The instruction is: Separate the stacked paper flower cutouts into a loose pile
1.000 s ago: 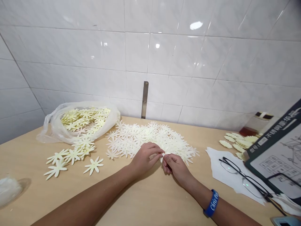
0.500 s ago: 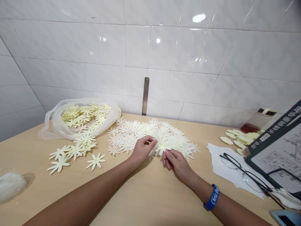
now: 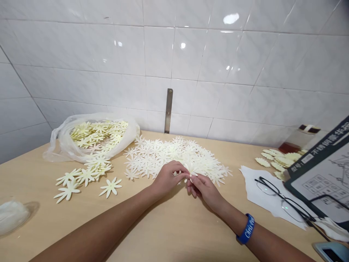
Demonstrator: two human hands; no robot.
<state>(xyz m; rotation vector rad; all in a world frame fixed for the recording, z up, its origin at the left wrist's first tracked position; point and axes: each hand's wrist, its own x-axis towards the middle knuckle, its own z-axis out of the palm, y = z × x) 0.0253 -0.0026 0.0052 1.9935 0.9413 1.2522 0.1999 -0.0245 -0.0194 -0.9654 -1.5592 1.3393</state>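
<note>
Between my two hands is a pale flower-shaped cutout (image 3: pixel 193 169) with long narrow petals. My left hand (image 3: pixel 171 175) pinches a petal at its near side, thumb and forefinger together. My right hand (image 3: pixel 203 187) grips the same flower from the right, its fingers curled and nearly touching the left fingertips. Just behind the hands spreads a pile of white flower cutouts (image 3: pixel 152 154). The fingers partly cover the held flower. On my right wrist is a blue band (image 3: pixel 246 229).
At left a clear plastic bag (image 3: pixel 61 145) holds yellowish flowers, and more flowers (image 3: pixel 86 175) lie before it. To the right are eyeglasses (image 3: pixel 280 196) on white paper (image 3: pixel 253 182), scalloped pieces (image 3: pixel 283 160), a jar (image 3: pixel 296 140), a dark-edged box (image 3: pixel 324 174) and a phone (image 3: pixel 331 252).
My left hand has moved right and slightly down, so its fingertips now meet the flower by my right fingers. My right hand has stayed nearly in place.
</note>
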